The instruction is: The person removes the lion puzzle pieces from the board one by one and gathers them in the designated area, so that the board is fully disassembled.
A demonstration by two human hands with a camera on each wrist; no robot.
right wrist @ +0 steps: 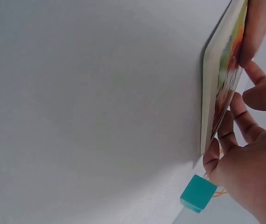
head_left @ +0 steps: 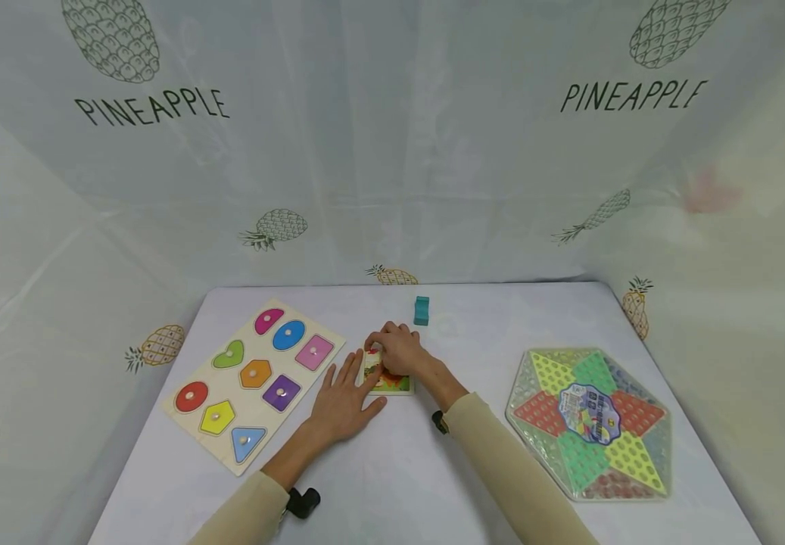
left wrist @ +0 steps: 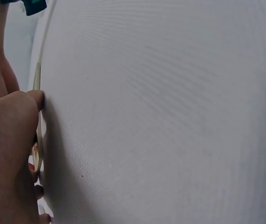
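Note:
A small picture board (head_left: 395, 384) with a colourful printed top lies flat on the table, partly covered by both hands. My left hand (head_left: 343, 405) rests at its left side with fingers extended and a fingertip on its surface. Bent over the board from the far right is my right hand (head_left: 399, 350), its fingertips touching the top and far edge. The right wrist view shows the board's pale side (right wrist: 208, 100) and the bent fingers (right wrist: 226, 130) of my right hand. Whether the right thumb and forefinger pinch a loose piece cannot be made out.
A wooden shape-peg board (head_left: 228, 386) lies at the left, close to my left hand. Beyond my right hand stands a small teal block (head_left: 422, 310). A hexagonal star-pattern game board (head_left: 590, 424) in clear wrapping lies at the right. A pineapple-print cloth (head_left: 392, 151) hangs behind the table.

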